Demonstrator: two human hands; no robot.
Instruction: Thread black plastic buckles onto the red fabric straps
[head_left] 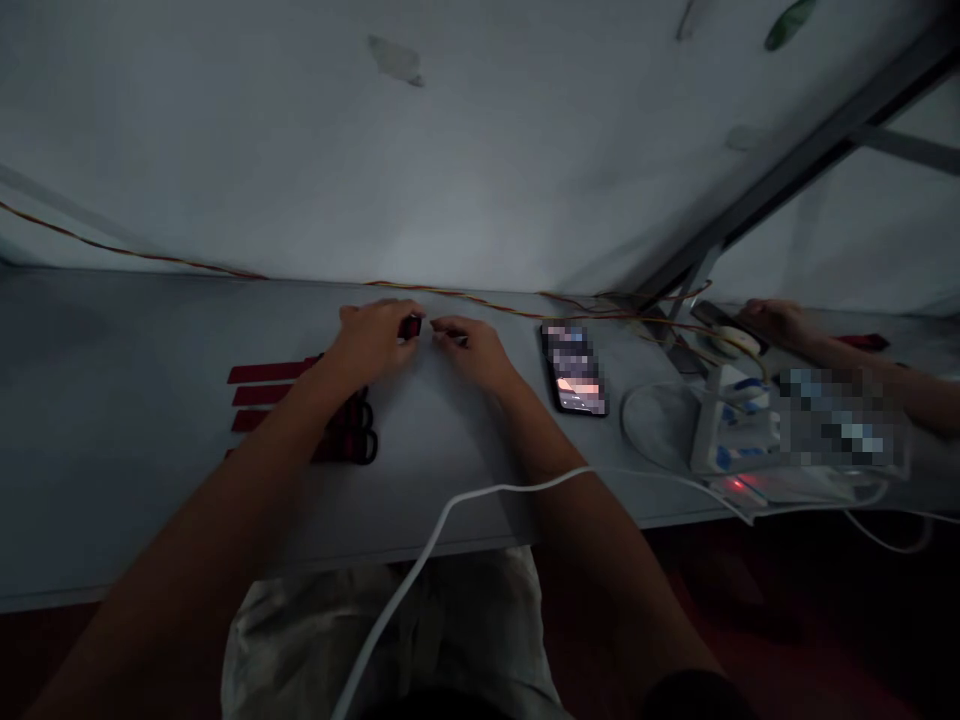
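a small dark red piece (410,326) is pinched in the curled fingers of the left hand (373,343). the right hand (474,353) is held just beside it, fingertips drawn together. red straps (270,373) with black loops (360,445) are laid on the desk (112,330), partly hidden by the left forearm.

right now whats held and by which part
The left hand pinches a small dark red strap, exact spot unclear; the right hand looks empty.

A smartphone (574,370) with a lit screen is lying on the grey table (135,480), and on its right side is a white power strip (731,425) with blue plugs. Thin coloured wires (450,293) run along the far table edge.
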